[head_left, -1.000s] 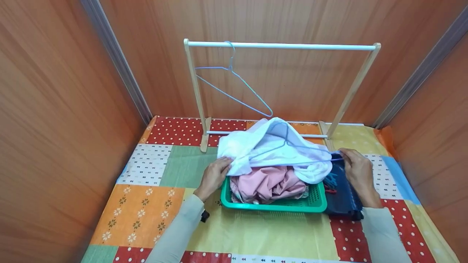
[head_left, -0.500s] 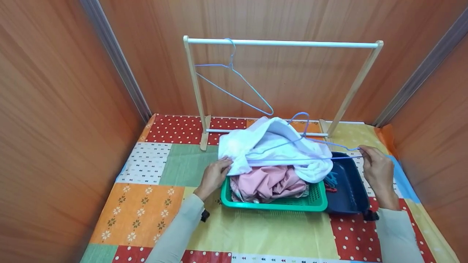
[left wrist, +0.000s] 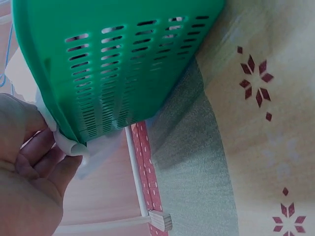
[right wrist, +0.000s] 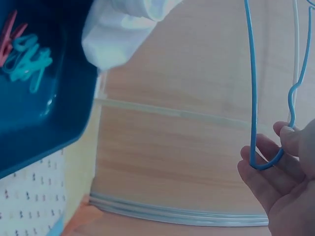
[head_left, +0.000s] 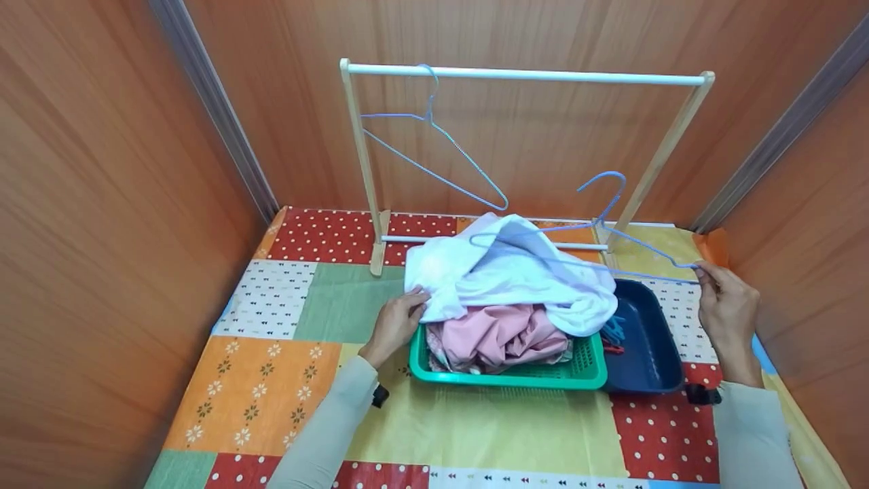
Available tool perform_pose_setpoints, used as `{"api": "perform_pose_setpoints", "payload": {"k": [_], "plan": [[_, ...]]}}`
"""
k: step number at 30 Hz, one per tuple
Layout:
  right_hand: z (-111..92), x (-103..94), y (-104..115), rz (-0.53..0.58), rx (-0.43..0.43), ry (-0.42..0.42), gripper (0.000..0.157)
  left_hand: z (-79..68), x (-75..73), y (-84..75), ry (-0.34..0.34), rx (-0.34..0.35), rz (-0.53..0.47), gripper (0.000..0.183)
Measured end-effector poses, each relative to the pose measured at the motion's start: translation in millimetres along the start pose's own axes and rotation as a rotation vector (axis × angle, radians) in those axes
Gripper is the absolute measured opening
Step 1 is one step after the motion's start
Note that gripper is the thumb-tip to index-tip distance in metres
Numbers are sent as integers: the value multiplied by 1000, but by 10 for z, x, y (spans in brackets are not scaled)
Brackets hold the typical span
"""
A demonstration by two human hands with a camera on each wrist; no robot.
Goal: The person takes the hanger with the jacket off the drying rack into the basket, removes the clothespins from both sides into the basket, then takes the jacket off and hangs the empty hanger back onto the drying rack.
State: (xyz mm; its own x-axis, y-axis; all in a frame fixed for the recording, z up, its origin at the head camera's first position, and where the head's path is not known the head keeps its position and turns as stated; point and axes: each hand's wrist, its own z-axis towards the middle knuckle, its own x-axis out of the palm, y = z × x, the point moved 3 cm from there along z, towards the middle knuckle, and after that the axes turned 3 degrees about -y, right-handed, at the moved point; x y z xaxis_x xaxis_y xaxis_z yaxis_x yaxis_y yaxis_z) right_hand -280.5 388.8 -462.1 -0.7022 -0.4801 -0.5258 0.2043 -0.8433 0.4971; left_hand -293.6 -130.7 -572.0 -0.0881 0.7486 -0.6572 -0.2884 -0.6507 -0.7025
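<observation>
A blue wire hanger [head_left: 601, 224] is held at its right corner by my right hand [head_left: 730, 302]; in the right wrist view the thumb and fingers pinch the hanger's bent end [right wrist: 266, 166]. The hanger's far left end overlaps a white garment [head_left: 523, 272] heaped over the back of a green basket [head_left: 509, 382]. At the basket's left rim my left hand [head_left: 394, 326] pinches the garment's edge; the left wrist view shows the white fold [left wrist: 71, 146] between thumb and fingers. A crumpled pink cloth [head_left: 499, 337] lies in the basket in front of the white garment.
Behind the basket stands a wooden rack with a white rail [head_left: 529, 74]. Another hanger [head_left: 468, 170] hangs near its left end. Right of the basket sits a dark blue tray [head_left: 648, 346] with blue and red clothespins [right wrist: 29, 59]. Wooden panels enclose the patchwork-covered surface.
My right hand has moved right and upward, drawing the hanger off to the right across the white garment. The hanger's hook now rises clear of the cloth. My left hand stays at the garment's edge.
</observation>
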Motion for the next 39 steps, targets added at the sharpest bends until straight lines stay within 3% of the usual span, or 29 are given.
{"api": "perform_pose_setpoints", "payload": {"k": [13,21,33,39], "plan": [[191,-208,-79,2,192,-78,28,9,4,-33,-15,9,9,32],[376,-255,-87,-11,286,-30,33,27,-8,-20,-4,-1,16,32],[817,-93,144,-37,207,-6,33,33,-10,-19,-7,-17,6,32],[906,60,210,-48,205,6,31,27,10,-31,-7,-10,5,32]]}}
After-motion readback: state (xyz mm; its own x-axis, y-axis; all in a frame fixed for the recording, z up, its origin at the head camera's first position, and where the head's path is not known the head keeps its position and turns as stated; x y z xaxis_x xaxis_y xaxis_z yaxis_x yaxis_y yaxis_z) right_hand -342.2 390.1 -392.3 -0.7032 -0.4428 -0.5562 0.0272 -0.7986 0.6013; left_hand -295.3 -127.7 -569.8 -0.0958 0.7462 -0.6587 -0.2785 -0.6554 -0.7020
